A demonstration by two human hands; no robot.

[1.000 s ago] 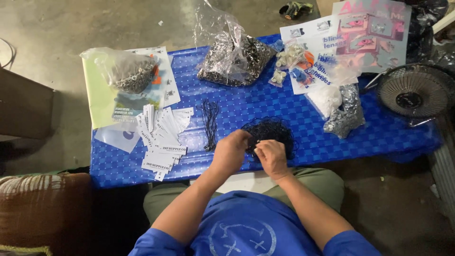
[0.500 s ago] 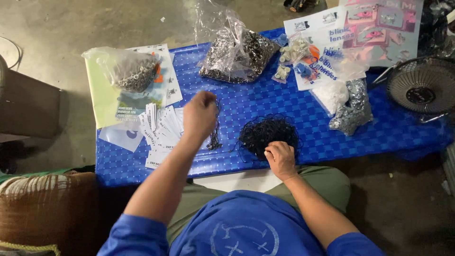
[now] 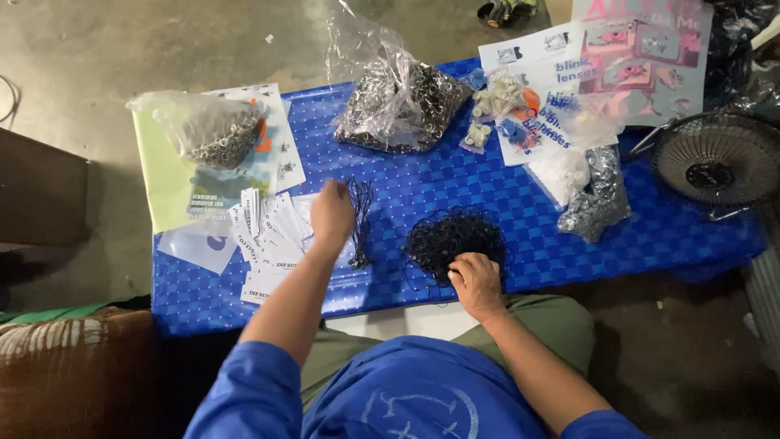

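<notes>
While our view has barely shifted since half a sec ago, our left hand (image 3: 331, 213) has come down from mid-air & now rests low on the worktop (image 3: 455, 183), over the fanned white paper tags (image 3: 268, 236), w/ its fingers curled narrow at the thin bundle of black cords (image 3: 360, 223); we can't tell if they pinch any. That bundle lies straight, near-upright in view, just right of the tags. Further right, the tangled heap of black loops (image 3: 451, 236) sits as before near the worktop's front edge: a round, dark, wiry mound. Our right hand (image 3: 475, 280) stays at its near rim, fingers bent narrow into the strands, touching them; grip unclear. Clear bags of metal rings (image 3: 398, 102) lie behind, well apart.
</notes>
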